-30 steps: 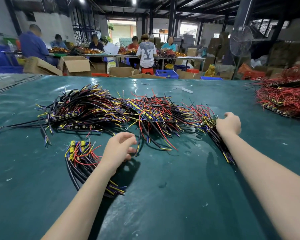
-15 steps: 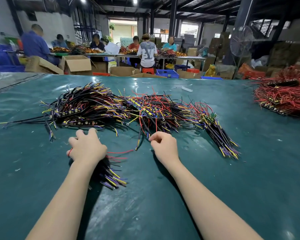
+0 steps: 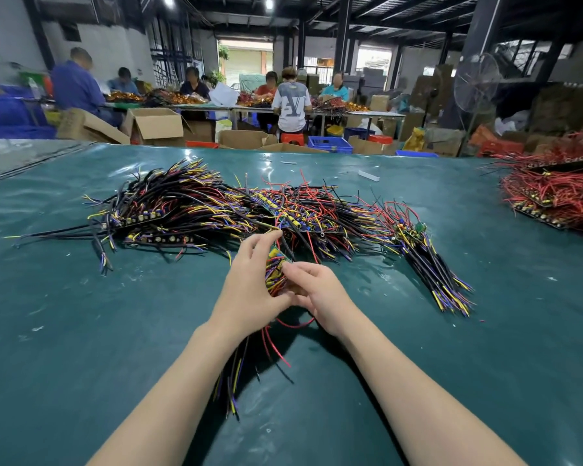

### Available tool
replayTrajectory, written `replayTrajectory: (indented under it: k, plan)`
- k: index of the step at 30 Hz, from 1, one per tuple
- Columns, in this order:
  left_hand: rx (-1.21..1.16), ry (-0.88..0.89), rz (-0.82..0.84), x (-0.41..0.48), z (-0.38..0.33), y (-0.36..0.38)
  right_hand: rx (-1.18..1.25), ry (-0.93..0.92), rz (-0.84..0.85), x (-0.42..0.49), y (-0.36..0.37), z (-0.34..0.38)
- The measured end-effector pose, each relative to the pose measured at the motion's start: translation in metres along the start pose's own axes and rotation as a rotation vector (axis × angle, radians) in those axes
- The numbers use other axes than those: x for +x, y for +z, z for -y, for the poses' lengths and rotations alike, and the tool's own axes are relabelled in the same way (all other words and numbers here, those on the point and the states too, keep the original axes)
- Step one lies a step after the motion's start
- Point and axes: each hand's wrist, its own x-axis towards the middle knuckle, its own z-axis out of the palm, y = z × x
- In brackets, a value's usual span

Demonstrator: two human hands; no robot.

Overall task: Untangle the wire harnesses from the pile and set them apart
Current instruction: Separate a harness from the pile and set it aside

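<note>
Both hands meet over the middle of the green surface point(image 3: 81, 331), somewhat nearer its near edge than its far one. The left hand point(image 3: 249, 287) grips a harness point(image 3: 275, 267) from the left, its fingers point(image 3: 266, 238) curled round the yellow and red connector end, the forefinger reaching up toward the pile. The right hand point(image 3: 322, 294) comes in from the right, its fingers point(image 3: 300, 269) bent and pinching the same harness, touching the left hand. The harness's wires, black, red, yellow and purple, run under the left wrist and fan out on the surface toward the near edge. Its top end sits at the near fringe of the pile point(image 3: 209, 210); whether it is caught in there cannot be told. The pile stretches across the surface from the left side past the middle, toward the far edge, a tangle of dark wires with yellow, red and purple ends. At the pile's right end lies a bundle point(image 3: 431, 264), its upper end touching the pile, its wire tips pointing toward the near right corner. A red heap point(image 3: 559, 193) lies at the right edge, well apart from the pile. Beyond the far edge, people point(image 3: 292, 102) are gathered at a long table, with open boxes point(image 3: 155, 124) on the floor and a fan point(image 3: 477, 82) to the right.
</note>
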Motion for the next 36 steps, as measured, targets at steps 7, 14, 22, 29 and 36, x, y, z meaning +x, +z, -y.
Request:
replayTrajectory:
  k: [7, 14, 22, 29, 36]
  plan:
    - [-0.518, -0.129, -0.487, 0.007, -0.008, -0.008, 0.151, 0.073, -0.055, 0.003, -0.004, 0.002]
    - [-0.266, -0.428, -0.342, 0.01, 0.01, -0.028, 0.368, 0.061, -0.002, 0.005, -0.009, 0.0]
    - [-0.87, -0.724, 0.123, 0.01, 0.002, -0.016, 0.258, 0.03, -0.024, 0.005, -0.011, 0.003]
    - [-0.809, -0.819, 0.184, 0.01, 0.005, -0.021, 0.139, 0.035, 0.001, 0.005, -0.007, -0.003]
    - [-0.887, -0.818, 0.021, 0.011, 0.001, -0.004, 0.314, 0.055, -0.023, 0.008, -0.008, 0.0]
